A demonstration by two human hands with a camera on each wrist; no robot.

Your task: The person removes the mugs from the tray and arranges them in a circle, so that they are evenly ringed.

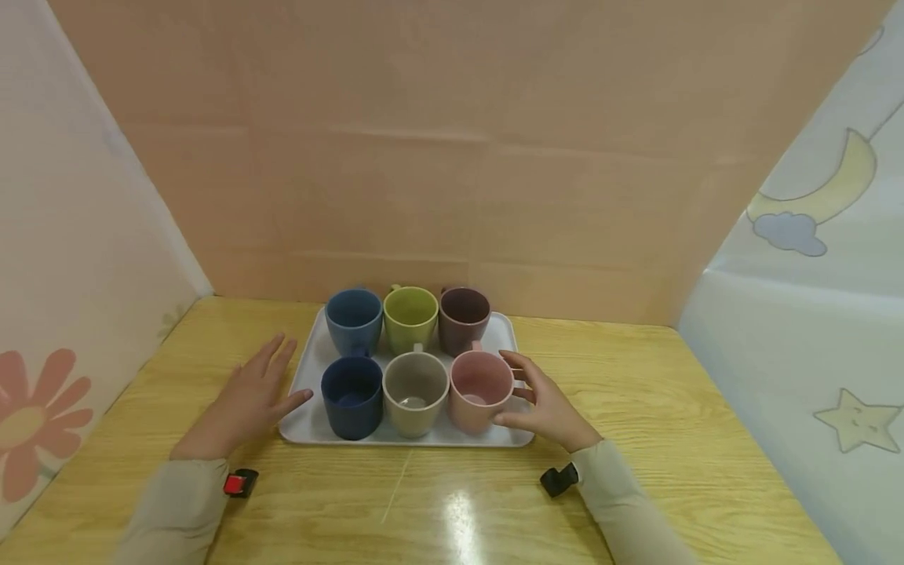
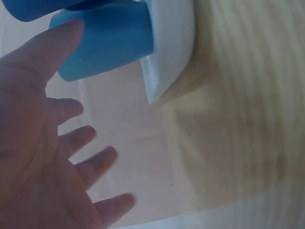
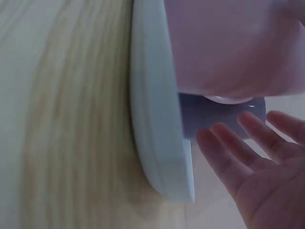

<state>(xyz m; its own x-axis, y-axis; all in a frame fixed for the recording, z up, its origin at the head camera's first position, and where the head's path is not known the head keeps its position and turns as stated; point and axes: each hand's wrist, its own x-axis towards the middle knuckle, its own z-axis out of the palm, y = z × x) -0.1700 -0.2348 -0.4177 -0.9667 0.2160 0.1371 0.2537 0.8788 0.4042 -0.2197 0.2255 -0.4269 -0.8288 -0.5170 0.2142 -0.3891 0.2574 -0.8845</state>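
Note:
Several mugs stand upright in two rows on a white tray (image 1: 297,424). In the front row are a navy mug (image 1: 353,412), a beige mug (image 1: 410,416) and a pink mug (image 1: 468,412). Behind them stand a blue mug (image 1: 353,333), a green mug (image 1: 404,336) and a maroon mug (image 1: 459,337). My left hand (image 1: 247,404) hovers by the tray's left edge, fingers spread, thumb pointing towards the navy mug. At the right of the pink mug, my right hand (image 1: 547,404) reaches in with extended fingers; whether its thumb touches the mug I cannot tell.
The tray lies on a wooden table (image 1: 636,439), near a tan back panel (image 1: 452,196). White side panels with a flower (image 1: 24,424) and a moon (image 1: 840,188) flank the table. Wood surface shows in front of the tray and at both sides.

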